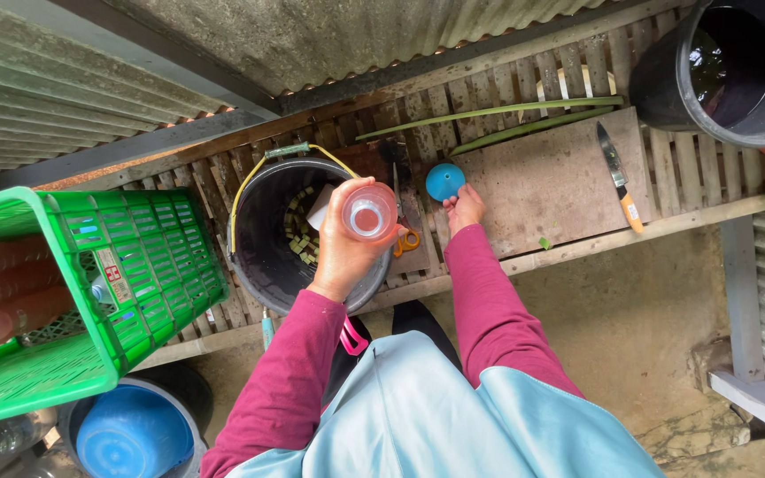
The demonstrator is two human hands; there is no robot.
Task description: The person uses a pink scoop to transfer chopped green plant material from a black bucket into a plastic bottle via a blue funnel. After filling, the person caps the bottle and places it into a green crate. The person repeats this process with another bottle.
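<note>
Left fingers (347, 232) wrapped round clear plastic cup (369, 211), raised over black bucket (267, 243) with yellowish chunks inside. Right hand (464, 208), fingertips pinched together at blue funnel (444, 181), 1 o'clock on board (560, 181). Dark barrel (666, 88) of water, 2 o'clock.

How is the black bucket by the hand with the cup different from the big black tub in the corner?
The black bucket has a yellow-green wire handle and holds small cut pieces; the big black tub shows no handle and holds dark liquid. The bucket sits under the left hand holding a clear cup; the tub stands far from both hands. Both are round, black and open-topped.
</note>
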